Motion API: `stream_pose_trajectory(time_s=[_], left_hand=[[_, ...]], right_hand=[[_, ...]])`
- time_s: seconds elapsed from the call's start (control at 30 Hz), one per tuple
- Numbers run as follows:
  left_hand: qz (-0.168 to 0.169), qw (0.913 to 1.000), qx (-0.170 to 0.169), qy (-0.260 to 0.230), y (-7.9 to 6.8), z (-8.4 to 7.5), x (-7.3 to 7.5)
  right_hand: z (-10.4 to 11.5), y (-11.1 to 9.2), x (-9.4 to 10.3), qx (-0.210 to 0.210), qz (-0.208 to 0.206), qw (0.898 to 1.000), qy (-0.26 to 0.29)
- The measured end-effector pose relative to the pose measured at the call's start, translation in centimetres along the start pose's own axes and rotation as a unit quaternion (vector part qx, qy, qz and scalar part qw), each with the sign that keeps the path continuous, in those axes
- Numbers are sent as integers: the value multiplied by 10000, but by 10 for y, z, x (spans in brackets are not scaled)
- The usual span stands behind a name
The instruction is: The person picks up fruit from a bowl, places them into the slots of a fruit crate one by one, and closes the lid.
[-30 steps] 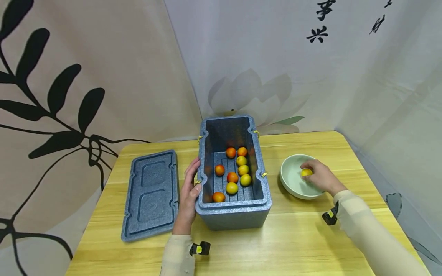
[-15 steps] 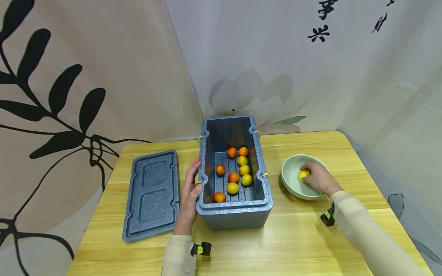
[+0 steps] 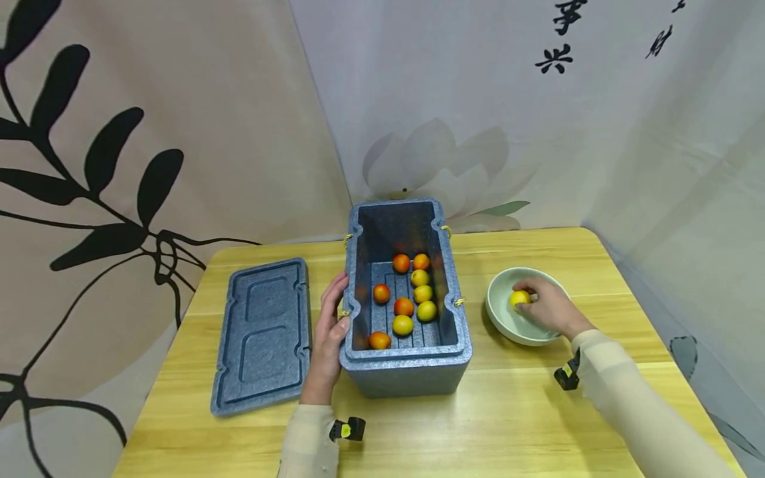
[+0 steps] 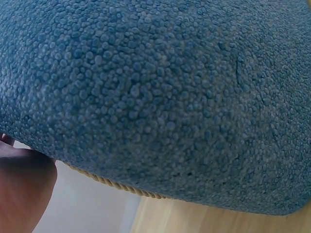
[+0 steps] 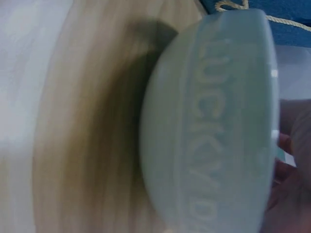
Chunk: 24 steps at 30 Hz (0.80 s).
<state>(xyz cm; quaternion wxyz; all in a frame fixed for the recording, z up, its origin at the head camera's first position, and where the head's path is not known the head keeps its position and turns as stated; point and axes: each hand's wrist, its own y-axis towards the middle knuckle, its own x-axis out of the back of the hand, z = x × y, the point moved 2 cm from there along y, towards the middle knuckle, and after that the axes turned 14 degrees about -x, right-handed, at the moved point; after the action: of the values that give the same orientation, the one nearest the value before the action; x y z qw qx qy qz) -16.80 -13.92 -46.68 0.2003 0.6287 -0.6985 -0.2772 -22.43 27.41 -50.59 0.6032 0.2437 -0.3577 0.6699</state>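
My right hand (image 3: 550,305) reaches over the pale green bowl (image 3: 505,325) and pinches a small round yellow fruit (image 3: 518,300) between thumb and fingers, inside the rim. In the right wrist view the bowl's outer wall (image 5: 209,126), with raised lettering, hides the fruit and most of the fingers. My left hand (image 3: 327,338) lies along the left side of a blue-grey foam box (image 3: 406,378), its thumb at the top edge. The left wrist view is mostly filled by the box's wall (image 4: 155,97), with part of the hand (image 4: 24,184) at the lower left.
Several orange-red fruits (image 3: 403,307) and yellow fruits (image 3: 427,311) lie on the box's floor. The box's lid (image 3: 263,338) rests flat on the wooden table (image 3: 496,425), left of the box. Yellow rope (image 3: 459,302) shows at the box's sides. A printed cloth (image 3: 430,99) hangs behind.
The right hand has shifted slightly left within the bowl, along with the yellow fruit. My left hand keeps its place against the box.
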Motion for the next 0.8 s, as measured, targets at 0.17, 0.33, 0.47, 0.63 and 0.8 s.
stream_pose_trajectory(time_s=[0.17,0.33,0.47,0.63,0.8], left_hand=[[49,9999,-104,-45,2,0,-2],[17,9999,-77,-84,4,1,-1],[-6,9999,-71,-95,4,1,0],[6,10000,-42,-86,4,0,0],[43,10000,-55,-48,2,-1,0]], right_hand=[[6,-2,8,-19,27,9987,501],[18,-2,20,4,-210,9948,993],[29,-3,28,80,-583,9920,1120],[44,-5,34,120,-665,9835,1677],[61,-9,37,326,-663,9761,2043]])
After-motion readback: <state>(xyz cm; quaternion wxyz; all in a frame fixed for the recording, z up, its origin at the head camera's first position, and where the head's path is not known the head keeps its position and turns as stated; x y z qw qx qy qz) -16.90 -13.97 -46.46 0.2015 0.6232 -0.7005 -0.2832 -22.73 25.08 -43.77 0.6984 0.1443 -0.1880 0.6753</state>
